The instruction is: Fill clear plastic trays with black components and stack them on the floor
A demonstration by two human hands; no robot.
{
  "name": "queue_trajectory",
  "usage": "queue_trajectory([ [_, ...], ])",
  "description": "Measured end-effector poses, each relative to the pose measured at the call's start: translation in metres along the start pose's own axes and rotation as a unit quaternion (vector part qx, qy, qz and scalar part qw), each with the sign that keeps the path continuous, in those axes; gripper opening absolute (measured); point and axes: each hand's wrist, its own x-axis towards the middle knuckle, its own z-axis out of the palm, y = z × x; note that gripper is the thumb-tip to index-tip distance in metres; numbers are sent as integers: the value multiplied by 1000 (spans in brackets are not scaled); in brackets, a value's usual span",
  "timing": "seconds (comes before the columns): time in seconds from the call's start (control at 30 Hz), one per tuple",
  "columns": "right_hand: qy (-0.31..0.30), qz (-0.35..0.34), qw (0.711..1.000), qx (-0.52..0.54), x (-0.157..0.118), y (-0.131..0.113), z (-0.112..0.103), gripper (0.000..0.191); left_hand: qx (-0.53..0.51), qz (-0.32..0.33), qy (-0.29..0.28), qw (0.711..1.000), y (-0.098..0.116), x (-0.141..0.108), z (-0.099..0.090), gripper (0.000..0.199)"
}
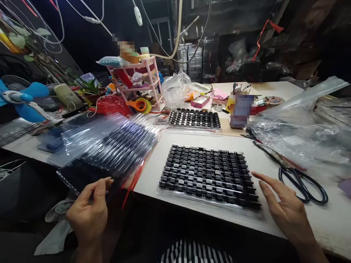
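A clear plastic tray [161, 190] lies on the white table, filled with rows of small black parts [208, 175]. My right hand [285, 204] is beside its right edge, fingers stretched out and apart, holding nothing. Over the table's front left edge, my left hand [93, 204] has its thumb and fingers pinched together on what looks like the edge of a clear ribbed plastic tray [87, 173]. Motion blurs that spot a little. Behind it lies a fanned pile of similar clear ribbed trays [123, 142].
Another filled tray [194, 118] sits farther back. Large black-handled scissors [301, 184] and clear plastic bags [296, 135] lie on the right. A pink rack [137, 86] stands at the back, a blue fan [27, 96] at far left. Red strips [133, 182] hang over the front edge.
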Motion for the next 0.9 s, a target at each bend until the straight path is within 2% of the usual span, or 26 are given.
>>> queue_trajectory([
  [0.03,14,36,999,3,-3,4,-4,34,-60,-101,-28,993,-3,-4,0,28],
  [0.07,28,75,997,9,-5,6,-8,35,-118,-203,-73,969,-6,-7,1,32],
  [0.13,51,147,987,30,-9,3,-14,35,-225,-357,-175,890,-11,-9,7,40],
  [0.17,61,175,982,42,-10,-1,-15,34,-278,-397,-211,849,-11,-8,12,44],
  [0.2,68,194,977,54,-10,-6,-16,32,-331,-411,-227,819,-9,-7,19,48],
  [0.23,75,202,974,68,-10,-12,-16,31,-383,-403,-227,799,-7,-4,27,51],
  [0.33,79,176,974,121,-11,-33,-10,26,-466,-370,-217,774,3,11,53,47],
  [0.43,36,129,973,187,-14,-56,0,21,-464,-354,-183,791,15,21,72,26],
  [0.5,-55,98,957,267,-18,-76,11,20,-453,-304,-167,821,27,16,79,35],
  [0.53,-125,90,933,325,-20,-88,17,20,-446,-260,-164,841,33,8,81,39],
  [0.57,-206,88,892,392,-24,-102,24,22,-431,-205,-164,863,40,-2,84,43],
  [0.6,-290,100,831,463,-28,-117,33,24,-411,-148,-163,885,46,-15,86,46],
  [0.63,-376,127,746,534,-32,-133,41,29,-389,-92,-161,902,53,-30,89,50],
  [0.67,-445,152,644,603,-36,-150,51,36,-366,-43,-158,916,58,-46,92,53],
  [0.7,-493,173,548,653,-40,-166,60,44,-350,-7,-153,924,63,-61,96,55],
  [0.77,-545,208,365,726,-45,-196,76,57,-315,52,-146,936,69,-86,104,59],
  [0.8,-546,226,304,747,-44,-207,82,56,-302,73,-142,940,69,-94,108,61],
  [0.83,-530,239,272,767,-41,-215,86,50,-284,87,-149,943,68,-99,111,65],
  [0.87,-500,250,270,784,-36,-219,87,42,-268,88,-169,944,66,-99,114,70],
  [0.9,-458,259,295,797,-28,-218,86,34,-253,72,-204,943,62,-95,115,78],
])
